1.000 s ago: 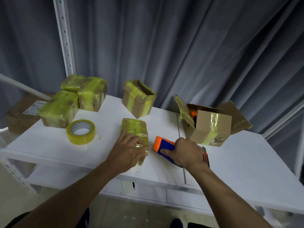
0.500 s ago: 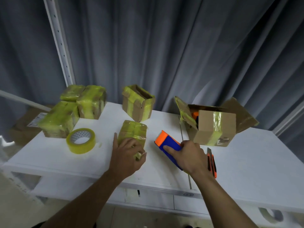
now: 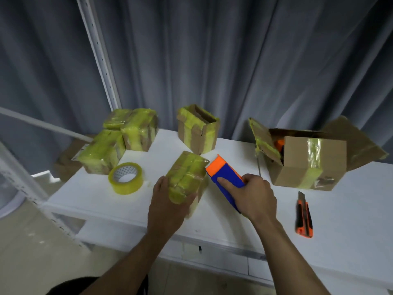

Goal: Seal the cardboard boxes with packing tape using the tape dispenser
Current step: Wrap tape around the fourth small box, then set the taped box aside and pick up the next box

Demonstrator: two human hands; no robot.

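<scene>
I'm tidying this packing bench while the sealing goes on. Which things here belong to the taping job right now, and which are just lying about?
In the job:
- tape dispenser, gripped by the right hand
- taped box, held by the left hand
- open small box, probably still to seal

Lying about:
- tape roll
- utility knife
- wrapped boxes, back left
</scene>
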